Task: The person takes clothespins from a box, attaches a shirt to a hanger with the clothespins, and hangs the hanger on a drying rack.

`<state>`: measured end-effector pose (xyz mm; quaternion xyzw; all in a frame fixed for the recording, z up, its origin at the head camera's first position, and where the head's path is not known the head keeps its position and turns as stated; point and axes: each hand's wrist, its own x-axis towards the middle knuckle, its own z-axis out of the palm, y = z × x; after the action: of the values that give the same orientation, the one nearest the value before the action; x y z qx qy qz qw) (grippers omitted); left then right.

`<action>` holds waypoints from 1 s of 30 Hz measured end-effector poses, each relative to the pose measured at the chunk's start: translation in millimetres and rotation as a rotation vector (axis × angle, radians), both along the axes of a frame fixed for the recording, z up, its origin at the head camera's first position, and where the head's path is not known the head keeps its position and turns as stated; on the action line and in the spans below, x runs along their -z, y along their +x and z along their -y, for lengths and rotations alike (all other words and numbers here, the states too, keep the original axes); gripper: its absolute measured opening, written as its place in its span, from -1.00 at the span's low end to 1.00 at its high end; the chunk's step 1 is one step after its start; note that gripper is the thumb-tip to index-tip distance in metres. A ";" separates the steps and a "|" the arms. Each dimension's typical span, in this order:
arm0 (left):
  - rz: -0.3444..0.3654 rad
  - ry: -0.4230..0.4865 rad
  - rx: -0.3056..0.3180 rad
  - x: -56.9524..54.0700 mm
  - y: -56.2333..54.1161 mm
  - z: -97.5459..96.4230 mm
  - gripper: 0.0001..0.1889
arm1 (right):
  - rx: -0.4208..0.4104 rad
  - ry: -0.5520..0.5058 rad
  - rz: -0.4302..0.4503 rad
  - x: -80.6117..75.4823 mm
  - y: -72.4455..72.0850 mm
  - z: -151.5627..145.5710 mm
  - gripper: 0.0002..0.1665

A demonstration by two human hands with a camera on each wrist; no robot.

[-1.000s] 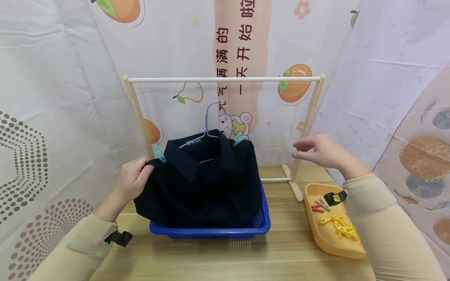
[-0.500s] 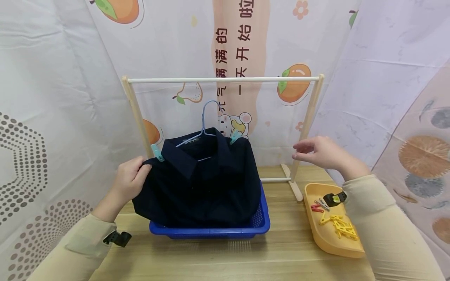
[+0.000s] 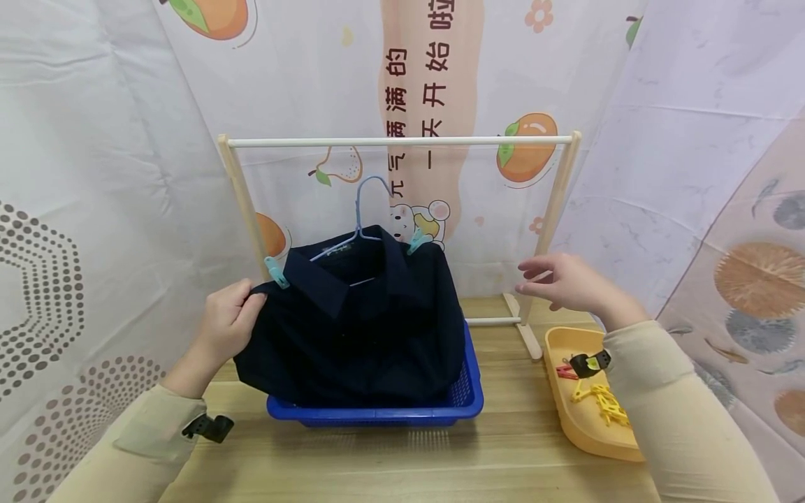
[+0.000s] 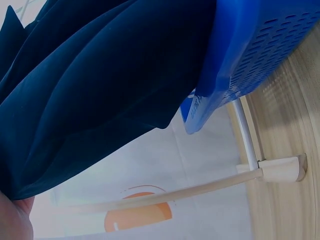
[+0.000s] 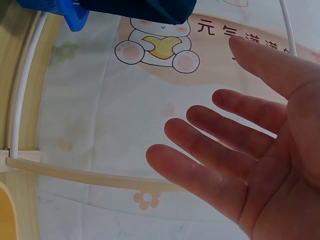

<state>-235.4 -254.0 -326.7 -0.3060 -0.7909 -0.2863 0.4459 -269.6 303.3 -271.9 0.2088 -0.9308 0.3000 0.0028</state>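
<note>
A dark navy collared shirt (image 3: 352, 342) is draped on a light blue wire hanger (image 3: 359, 209), its lower part inside a blue basket (image 3: 377, 413). Two teal clothespins clip it at the shoulders, the left clothespin (image 3: 277, 272) and the right clothespin (image 3: 418, 240). My left hand (image 3: 228, 318) pinches the shirt's left shoulder between thumb and fingers; in the left wrist view the cloth (image 4: 100, 100) hangs from that hand. Away to the right, my right hand (image 3: 566, 283) hovers in the air with nothing in it, its fingers (image 5: 210, 150) spread and relaxed.
A wooden rack with a white top bar (image 3: 402, 142) stands behind the basket. To the right, a yellow tray (image 3: 566, 419) holds yellow clothespins (image 3: 605, 402) and red clothespins (image 3: 566, 372), partly behind the right sleeve. Printed curtains surround the wooden table (image 3: 402, 468).
My left hand has drawn the shirt shoulder slightly left, and the hanger and clothespins have shifted left with it. My right hand has dropped slightly and moved a little left.
</note>
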 end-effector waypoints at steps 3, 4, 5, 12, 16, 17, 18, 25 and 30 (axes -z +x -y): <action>0.002 0.000 -0.012 0.5 0.4 0.6 -0.64 | 0.001 -0.012 0.015 3.8 0.5 2.3 -0.26; 0.003 0.001 -0.017 0.7 0.4 0.9 -0.64 | 0.002 -0.014 0.020 4.8 0.8 3.2 -0.25; 0.002 0.002 -0.021 1.0 0.2 1.2 -0.64 | 0.002 -0.017 0.025 5.8 1.2 4.0 -0.25; -0.006 0.013 -0.034 1.3 -0.3 4.2 -0.64 | 0.008 -0.048 0.056 12.6 0.1 8.4 -0.24; -0.009 0.008 -0.043 1.2 0.1 6.4 -0.63 | 0.011 -0.079 0.085 19.2 -2.0 9.5 -0.23; -0.008 0.006 -0.045 1.3 0.2 6.9 -0.63 | 0.011 -0.089 0.092 21.0 -2.3 9.8 -0.22; -0.006 0.003 -0.046 1.1 0.3 7.4 -0.63 | 0.009 -0.098 0.097 23.0 -2.7 9.9 -0.21; -0.011 -0.006 -0.068 1.0 0.6 9.6 -0.64 | -0.027 -0.131 0.107 32.5 -1.6 12.6 -0.20; -0.006 -0.010 -0.071 0.0 1.6 9.9 -0.64 | -0.026 -0.154 0.130 36.9 -0.5 15.5 -0.18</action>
<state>-233.8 -264.0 -326.7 -0.2809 -0.8015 -0.2654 0.4564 -270.1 287.8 -308.8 0.2002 -0.9003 0.3838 -0.0455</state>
